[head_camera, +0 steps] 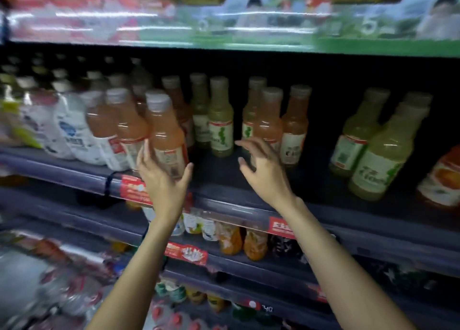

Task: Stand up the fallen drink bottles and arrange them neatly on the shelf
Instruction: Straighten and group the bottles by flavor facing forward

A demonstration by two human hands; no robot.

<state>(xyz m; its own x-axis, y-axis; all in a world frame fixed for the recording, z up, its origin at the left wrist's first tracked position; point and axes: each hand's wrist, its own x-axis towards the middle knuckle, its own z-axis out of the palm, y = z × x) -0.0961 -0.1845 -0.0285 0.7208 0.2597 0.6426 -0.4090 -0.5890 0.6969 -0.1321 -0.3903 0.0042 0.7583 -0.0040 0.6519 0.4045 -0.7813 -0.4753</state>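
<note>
While the left hand [164, 180] grasps the orange bottle [166, 133] at its base on the shelf [224, 180], the right hand [261, 172] hovers with released fingers beside it, before another orange bottle [270, 120].

Both forearms are bare, with no sleeves, rings or watches visible.
</note>
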